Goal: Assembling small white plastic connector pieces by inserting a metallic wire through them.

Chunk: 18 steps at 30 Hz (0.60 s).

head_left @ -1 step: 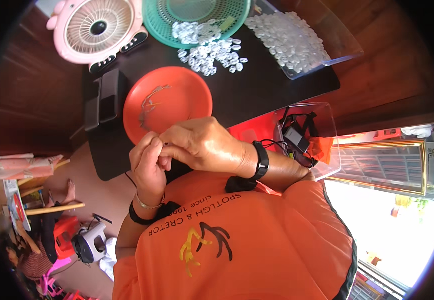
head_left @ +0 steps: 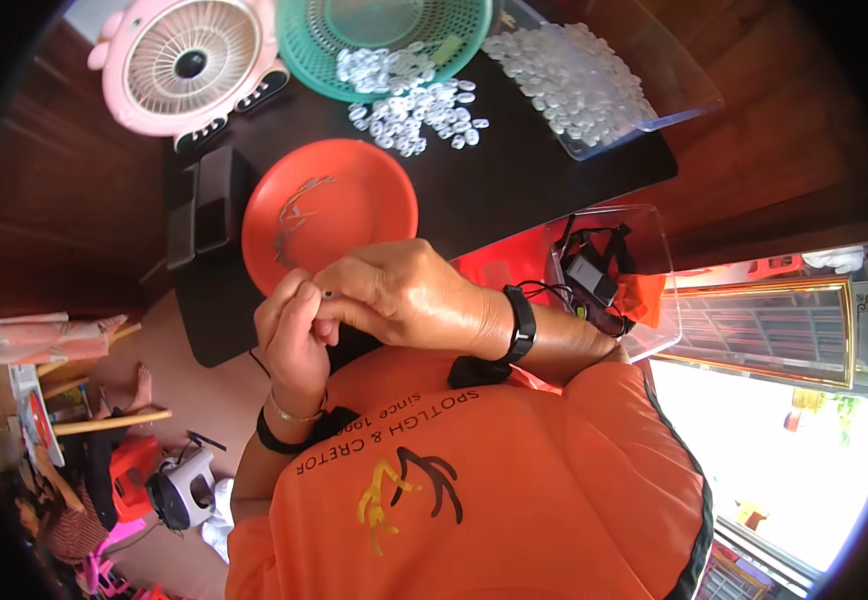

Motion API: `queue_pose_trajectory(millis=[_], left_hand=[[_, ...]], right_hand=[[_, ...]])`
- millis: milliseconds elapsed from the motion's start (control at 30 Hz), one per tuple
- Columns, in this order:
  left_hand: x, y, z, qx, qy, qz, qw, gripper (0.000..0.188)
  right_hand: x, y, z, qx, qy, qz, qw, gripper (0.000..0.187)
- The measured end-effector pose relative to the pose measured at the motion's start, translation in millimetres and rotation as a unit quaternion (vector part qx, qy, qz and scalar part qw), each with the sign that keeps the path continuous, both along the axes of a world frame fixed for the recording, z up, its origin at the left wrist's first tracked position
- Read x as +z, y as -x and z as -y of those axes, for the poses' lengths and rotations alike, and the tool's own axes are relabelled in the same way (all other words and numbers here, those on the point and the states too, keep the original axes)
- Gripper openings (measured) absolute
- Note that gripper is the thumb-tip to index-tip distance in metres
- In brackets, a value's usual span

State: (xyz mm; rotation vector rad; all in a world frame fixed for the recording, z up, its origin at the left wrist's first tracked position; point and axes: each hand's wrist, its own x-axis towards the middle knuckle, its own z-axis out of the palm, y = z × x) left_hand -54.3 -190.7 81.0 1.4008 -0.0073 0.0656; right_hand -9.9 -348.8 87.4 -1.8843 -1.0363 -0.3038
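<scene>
Black desk (head_left: 494, 180): red bowl (head_left: 369, 205), green basket (head_left: 300, 55), pink fan (head_left: 191, 64). Floor (head_left: 199, 400) lower left. Left hand (head_left: 294, 335), right hand (head_left: 394, 295) both pinched narrow; can't tell what's in grip.

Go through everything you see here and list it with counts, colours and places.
Table: one, black, centre
Fan: one, pink, upper left
Basket: one, green, far side of table
Loose pieces: many, clear, in and beside basket
Open bin: one, clear, upper right, holding whitish pieces
Bowl: one, orange-red, table's near side
Strips: several, greyish, in bowl
Storage box: one, clear, right, holding cables
Panel: one, gold-framed, far right
Other person: one, striped clothing, lower left
Shirt: one, orange, on wearer
Left hand: one, bare, by bowl
Right hand: one, bare, fingers meeting left's
</scene>
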Motion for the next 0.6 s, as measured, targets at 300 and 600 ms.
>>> queue_pose_trajectory(millis=[300,600], left_hand=[[21,-19,-71,0.229,-0.153,0.194,0.942,0.022],[-74,-1,-245,0.528,-0.139,-0.049,0.836,0.027]], right_hand=[[86,-75,157,-0.427,-0.011,0.316,0.847,0.035],[-1,-38,143,-0.249,-0.081,0.015,0.965,0.016]])
